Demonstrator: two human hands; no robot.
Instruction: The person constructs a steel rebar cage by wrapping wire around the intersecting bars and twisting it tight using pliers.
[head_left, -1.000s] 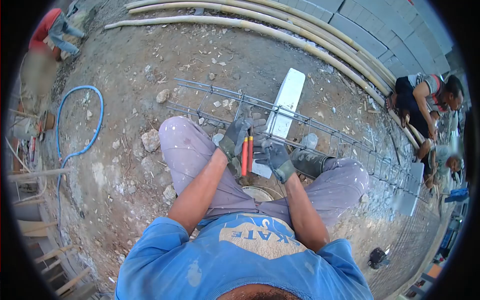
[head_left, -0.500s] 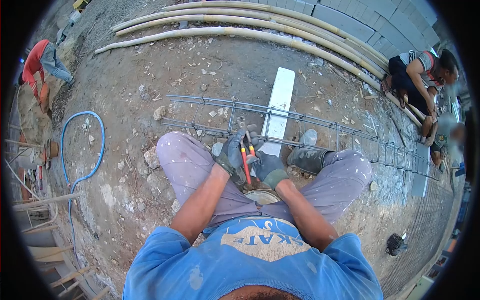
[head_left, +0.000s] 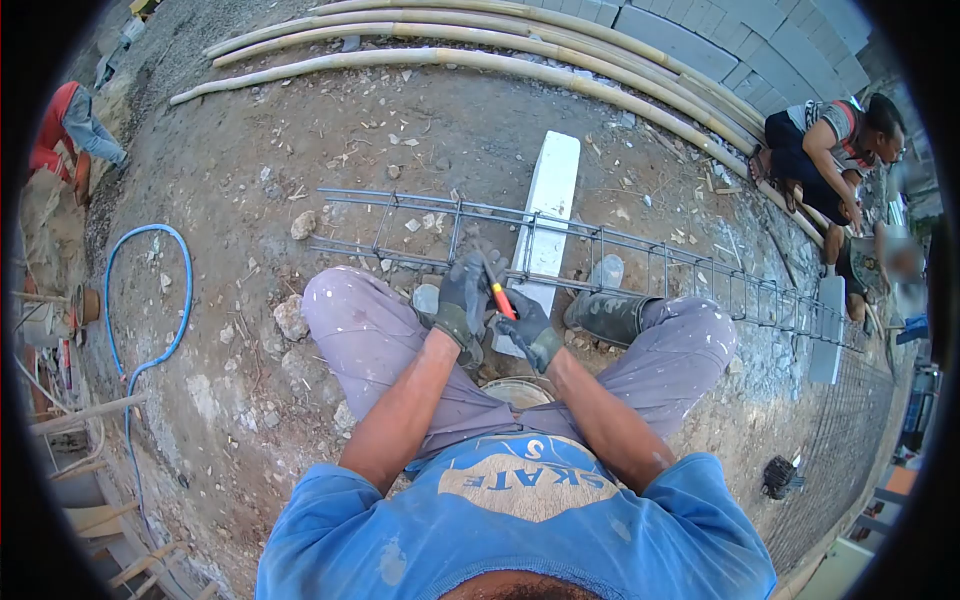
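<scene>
My right hand [head_left: 527, 328], in a dark grey glove, is closed around the red and yellow handles of a pair of pincers [head_left: 503, 301]. Their head points up toward the steel rebar cage [head_left: 590, 240], which lies crosswise in front of my knees. My left hand [head_left: 463, 290], also gloved, is at the cage's near bar with its fingers curled beside the tool's head. Whatever those fingers hold is too small or hidden to tell. A white block [head_left: 552, 185] lies under the cage, beyond my hands. Between my legs is a round bucket [head_left: 517, 392], partly covered.
Long bamboo poles [head_left: 440, 57] lie along the far side, before stacked grey blocks [head_left: 690, 45]. A blue hose [head_left: 187, 290] loops at left. One person [head_left: 835, 140] squats at right, another [head_left: 70, 130] bends at far left. Wire mesh [head_left: 840, 430] lies at lower right.
The pincers have turned in my right hand; their handles, spread and pointing down before, now lie together against the right palm. The view has shifted slightly.
</scene>
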